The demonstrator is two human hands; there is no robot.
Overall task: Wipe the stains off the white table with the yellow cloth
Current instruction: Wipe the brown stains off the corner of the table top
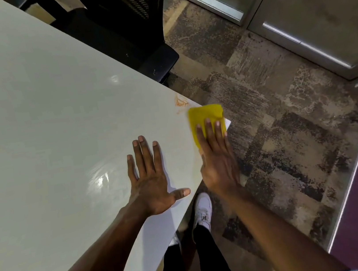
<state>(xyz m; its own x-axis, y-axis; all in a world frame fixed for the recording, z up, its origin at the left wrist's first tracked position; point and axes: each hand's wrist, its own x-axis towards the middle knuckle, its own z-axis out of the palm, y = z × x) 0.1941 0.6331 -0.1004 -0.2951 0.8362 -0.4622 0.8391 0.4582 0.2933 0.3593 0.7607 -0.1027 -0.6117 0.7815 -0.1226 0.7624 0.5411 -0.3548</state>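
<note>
Head view: the white counter [33,133] fills the left side, glossy under the lights. The left hand [151,181] lies flat on it near the right edge, fingers [143,150] spread and released, gripping nothing. Just beyond, an orange stain [181,103] marks the counter close to its right corner. Beside the stain, at that corner, sits the folded yellow cloth [205,114], pressed down under the flat fingers [210,130] of the right hand [218,164]. A black chair [133,26] stands at the far edge.
</note>
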